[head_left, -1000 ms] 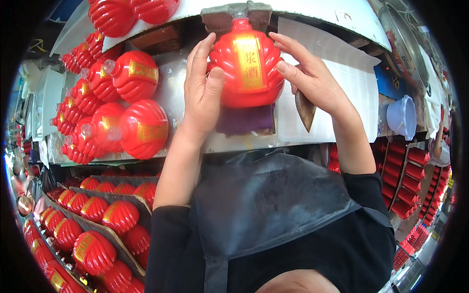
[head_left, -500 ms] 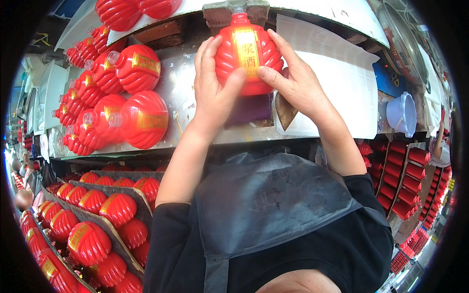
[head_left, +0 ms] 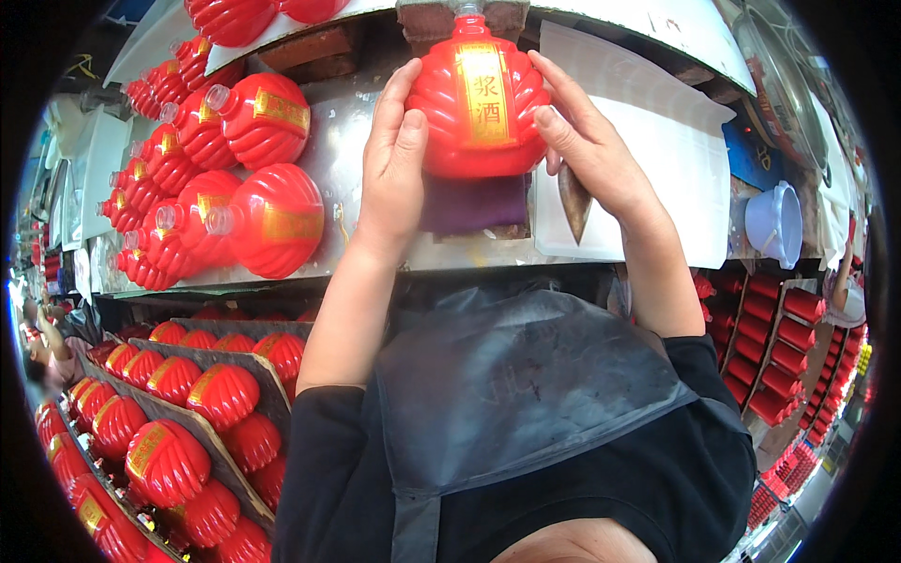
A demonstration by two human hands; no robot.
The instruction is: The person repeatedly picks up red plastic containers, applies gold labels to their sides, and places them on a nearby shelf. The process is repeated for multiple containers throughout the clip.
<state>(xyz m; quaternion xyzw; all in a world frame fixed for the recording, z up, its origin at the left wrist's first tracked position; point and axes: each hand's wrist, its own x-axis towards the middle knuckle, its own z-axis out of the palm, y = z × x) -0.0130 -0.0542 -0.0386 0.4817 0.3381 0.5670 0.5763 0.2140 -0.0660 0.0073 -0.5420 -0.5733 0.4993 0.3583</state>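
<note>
A rounded, ribbed red bottle with a gold label lies between my hands, its clear neck pointing away against a grey block. My left hand is cupped along its left side, fingers and thumb on the glossy surface. The fingertips and thumb of my right hand press on its right side. A pointed brown blade-like tool is tucked in that same hand, tip toward me; its upper part is hidden. Under the bottle lies a dark purple cloth.
Several red bottles lie on the metal table to the left. A white sheet covers the right side, beside a pale blue bucket. Racks of red bottles stand below the table edge at left, with more at lower right.
My left thumb has come off the label to the bottle's left side, and my right thumb has shifted right. The tool in my right hand now hangs more upright.
</note>
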